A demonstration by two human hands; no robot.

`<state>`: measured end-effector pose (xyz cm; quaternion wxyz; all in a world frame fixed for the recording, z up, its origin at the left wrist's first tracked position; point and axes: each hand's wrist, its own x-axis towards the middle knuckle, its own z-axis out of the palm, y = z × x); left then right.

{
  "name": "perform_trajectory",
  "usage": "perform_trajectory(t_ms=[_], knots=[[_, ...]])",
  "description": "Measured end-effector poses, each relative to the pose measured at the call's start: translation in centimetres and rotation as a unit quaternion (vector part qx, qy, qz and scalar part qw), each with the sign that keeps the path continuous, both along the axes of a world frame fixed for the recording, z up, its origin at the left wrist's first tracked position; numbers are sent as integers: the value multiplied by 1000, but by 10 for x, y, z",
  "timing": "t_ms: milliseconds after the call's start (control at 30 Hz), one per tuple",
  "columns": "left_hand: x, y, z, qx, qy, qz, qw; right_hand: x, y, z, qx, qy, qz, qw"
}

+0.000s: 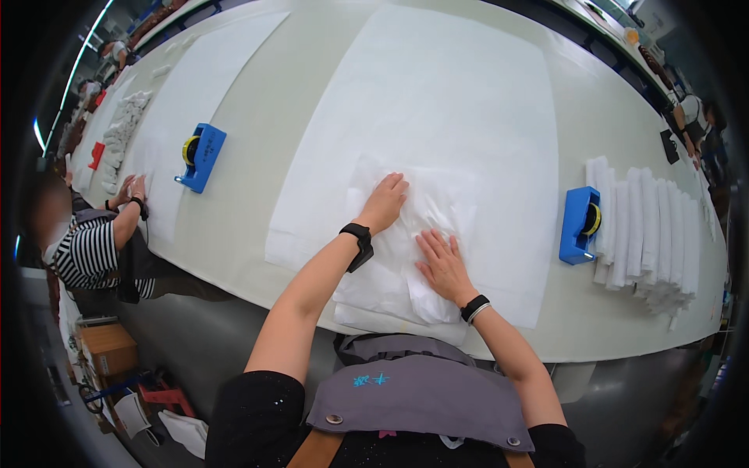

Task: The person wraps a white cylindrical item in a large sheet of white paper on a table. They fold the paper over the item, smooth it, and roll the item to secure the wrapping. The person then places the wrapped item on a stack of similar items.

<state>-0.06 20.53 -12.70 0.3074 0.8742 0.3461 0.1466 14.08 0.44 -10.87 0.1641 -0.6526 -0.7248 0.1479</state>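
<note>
My left hand [384, 204] lies palm down on a thin, crinkled white sheet [446, 204], its fingers stretched out and close together. Lower and to the right, my right hand [443, 267] rests flat on the same crinkled material with its fingers spread. Whether this is film or tissue I cannot tell. Beneath it a large white sheet [452, 86] stretches toward the far side of the table. A folded white layer [398, 320] shows at the near edge, close to my body. Neither hand grips anything visible.
A blue tape dispenser [579, 226] stands at right beside stacked white rolls [647, 226]. Another blue tape dispenser [204, 158] sits at left on the pale table [257, 117]. A co-worker in a striped shirt [90, 253] works at the left edge; others are farther off.
</note>
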Motion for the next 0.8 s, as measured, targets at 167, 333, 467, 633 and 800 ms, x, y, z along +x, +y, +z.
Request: perform_trajectory(t_ms=[167,333,467,633,800], knots=[[-25,-29,57,14,164,-108,980,3,2,13,11,-41,-73,996],[-59,-35,34,94,134,-117,980,1,9,8,-15,-60,-54,997],[-52,16,22,101,232,-31,967,3,11,9,-68,-94,-47,992],[-43,57,16,85,261,64,959,3,14,12,-113,-83,-37,989],[4,47,26,122,181,-92,972,4,11,7,-100,-87,-40,990]])
